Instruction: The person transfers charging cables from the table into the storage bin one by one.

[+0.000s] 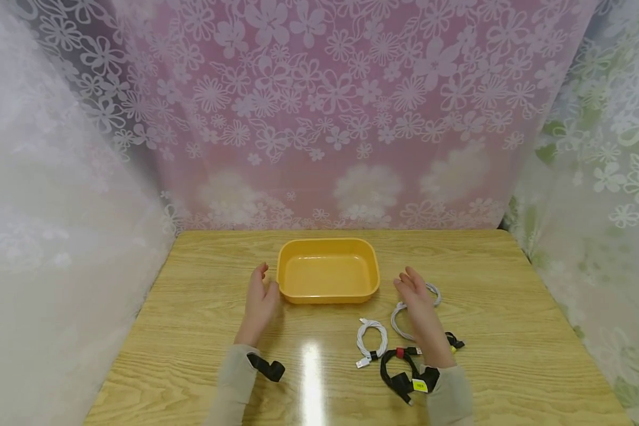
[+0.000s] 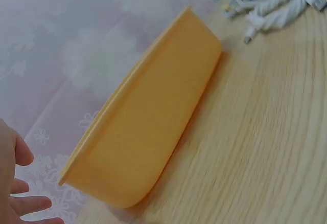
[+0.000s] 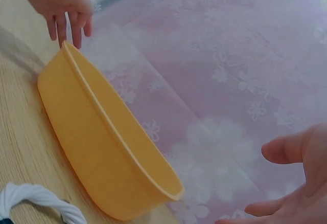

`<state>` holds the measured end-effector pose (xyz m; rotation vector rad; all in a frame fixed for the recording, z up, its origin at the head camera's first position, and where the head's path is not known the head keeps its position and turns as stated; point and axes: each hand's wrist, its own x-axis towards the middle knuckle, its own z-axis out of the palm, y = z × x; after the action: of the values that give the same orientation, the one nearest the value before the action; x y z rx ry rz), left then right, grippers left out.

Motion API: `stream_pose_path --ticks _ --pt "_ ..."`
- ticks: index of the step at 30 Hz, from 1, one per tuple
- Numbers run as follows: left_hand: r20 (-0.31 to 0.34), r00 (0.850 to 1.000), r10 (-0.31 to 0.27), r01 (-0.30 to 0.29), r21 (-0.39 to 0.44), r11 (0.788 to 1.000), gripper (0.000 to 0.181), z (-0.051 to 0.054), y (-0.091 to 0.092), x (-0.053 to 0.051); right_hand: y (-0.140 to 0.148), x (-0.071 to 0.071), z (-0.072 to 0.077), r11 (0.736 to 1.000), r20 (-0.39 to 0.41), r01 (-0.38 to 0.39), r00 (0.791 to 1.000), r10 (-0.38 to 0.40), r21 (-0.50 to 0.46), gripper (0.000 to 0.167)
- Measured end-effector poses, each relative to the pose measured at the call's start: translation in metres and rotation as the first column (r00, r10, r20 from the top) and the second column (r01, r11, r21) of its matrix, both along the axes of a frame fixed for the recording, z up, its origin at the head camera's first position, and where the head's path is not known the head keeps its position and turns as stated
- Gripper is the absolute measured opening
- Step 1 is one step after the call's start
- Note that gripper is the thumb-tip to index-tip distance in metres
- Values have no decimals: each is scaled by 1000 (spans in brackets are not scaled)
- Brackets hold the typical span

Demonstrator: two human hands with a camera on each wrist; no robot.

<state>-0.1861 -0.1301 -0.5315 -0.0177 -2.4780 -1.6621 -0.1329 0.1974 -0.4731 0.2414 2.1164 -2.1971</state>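
A yellow rectangular tray (image 1: 327,297) stands on the table, its inside bare; its outer wall shows in the left wrist view (image 2: 148,116) and the right wrist view (image 3: 97,147). My left hand (image 1: 260,305) is beside its left end, fingers relaxed and holding nothing; whether it touches the rim is unclear. To the right of the tray, apart from it, my right hand (image 1: 420,310) hovers with loose, empty fingers. Under and around the right forearm lie a grey coiled cable (image 1: 396,322), a white coiled cable (image 1: 360,340) and a black coiled cable (image 1: 384,370) with a red tie.
Another dark cable end (image 1: 458,342) lies right of the right forearm. The wooden table (image 1: 202,331) reaches back to a pink flowered curtain (image 1: 319,118), with pale curtains on both sides. Black straps (image 1: 266,367) hang at the wrists.
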Motion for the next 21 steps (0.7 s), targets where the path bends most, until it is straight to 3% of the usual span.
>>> stream_pose_path --ticks 3,6,13,17,21 --pt "-45 998 -32 26 -125 992 55 -1 -9 -5 7 4 0 1000 -13 8 1000 -8 -14 66" --pt "-86 994 -68 43 -262 964 56 -1 -17 -8 12 8 1 999 -15 27 1000 -27 -18 64" --pt "-203 964 -173 41 -527 849 52 0 -30 -11 27 24 0 989 -25 91 996 -89 113 60" --pt "-224 952 -210 32 -609 793 50 2 -34 -14 33 31 -7 973 -31 145 989 -142 182 55" --pt "-221 946 -237 30 -669 743 50 3 -35 -20 37 35 -21 947 -99 198 979 -178 252 51"
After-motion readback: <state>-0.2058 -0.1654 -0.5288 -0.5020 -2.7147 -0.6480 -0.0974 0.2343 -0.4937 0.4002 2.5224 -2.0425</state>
